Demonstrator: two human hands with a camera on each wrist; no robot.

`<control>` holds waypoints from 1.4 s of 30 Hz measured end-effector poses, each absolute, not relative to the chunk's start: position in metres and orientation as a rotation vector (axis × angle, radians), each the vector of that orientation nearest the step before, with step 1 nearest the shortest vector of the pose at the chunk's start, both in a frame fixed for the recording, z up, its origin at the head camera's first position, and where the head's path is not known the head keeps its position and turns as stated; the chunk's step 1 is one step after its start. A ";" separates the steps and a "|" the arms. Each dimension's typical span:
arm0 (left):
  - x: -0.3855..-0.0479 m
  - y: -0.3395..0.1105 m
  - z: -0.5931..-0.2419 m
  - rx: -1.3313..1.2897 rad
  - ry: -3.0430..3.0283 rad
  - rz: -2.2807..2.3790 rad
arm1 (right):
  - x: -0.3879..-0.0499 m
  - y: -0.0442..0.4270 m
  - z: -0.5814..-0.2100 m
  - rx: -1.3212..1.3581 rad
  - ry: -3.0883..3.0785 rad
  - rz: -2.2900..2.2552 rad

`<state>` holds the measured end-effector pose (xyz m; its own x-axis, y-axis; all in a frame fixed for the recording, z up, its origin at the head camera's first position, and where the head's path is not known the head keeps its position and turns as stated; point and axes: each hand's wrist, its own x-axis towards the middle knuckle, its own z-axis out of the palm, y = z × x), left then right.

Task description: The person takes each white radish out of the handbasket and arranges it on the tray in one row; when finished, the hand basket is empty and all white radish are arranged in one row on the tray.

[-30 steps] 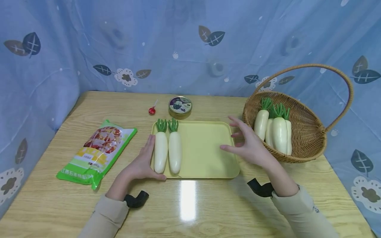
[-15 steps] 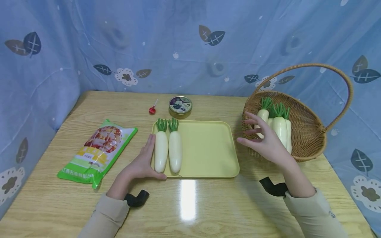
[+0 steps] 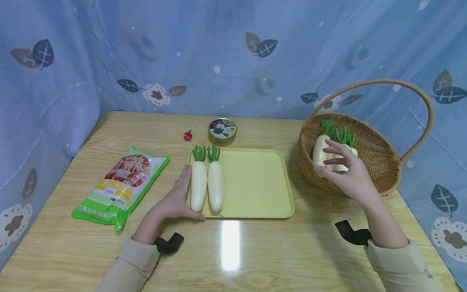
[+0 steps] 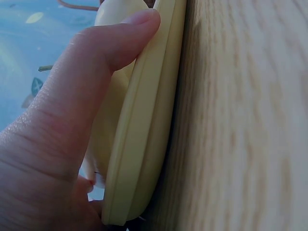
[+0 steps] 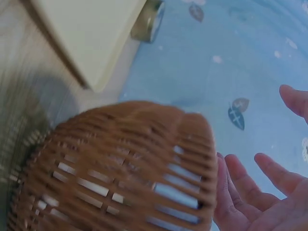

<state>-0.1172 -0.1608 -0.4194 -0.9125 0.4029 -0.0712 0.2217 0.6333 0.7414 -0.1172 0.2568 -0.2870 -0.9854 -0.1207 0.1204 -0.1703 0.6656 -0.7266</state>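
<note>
My left hand (image 3: 173,202) steadies the left side of a yellow tray (image 3: 257,184), fingers along its edge. In the left wrist view, its thumb (image 4: 106,45) rests on the tray's rim (image 4: 139,139). Two white radishes with green tops lie side by side on the tray, the left radish (image 3: 198,188) beside my fingers and the other radish (image 3: 216,188) to its right. My right hand (image 3: 352,174) hovers over the front of a wicker basket (image 3: 381,156), fingers apart and holding nothing. Several more radishes (image 3: 320,151) lie inside, partly hidden by that hand.
A green-edged food bag (image 3: 122,186) lies on the left of the wooden table. Behind the tray are a red lollipop (image 3: 187,135) and a round tin (image 3: 222,132). The basket's tall handle (image 3: 412,86) arches up at the right. A blue patterned curtain (image 3: 219,52) closes off the back.
My right hand has moved right, from above the tray's right edge to over the basket of radishes. The left hand stays at the tray's left side.
</note>
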 end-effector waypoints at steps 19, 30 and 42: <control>-0.118 -0.160 -0.419 0.506 2.630 1.126 | -0.124 0.292 -0.297 0.143 -2.844 1.039; -0.118 -0.161 -0.421 0.524 2.641 1.150 | -0.136 0.311 -0.308 0.240 -2.850 1.047; -0.118 -0.161 -0.421 0.518 2.647 1.139 | -0.147 0.326 -0.312 0.206 -2.905 1.029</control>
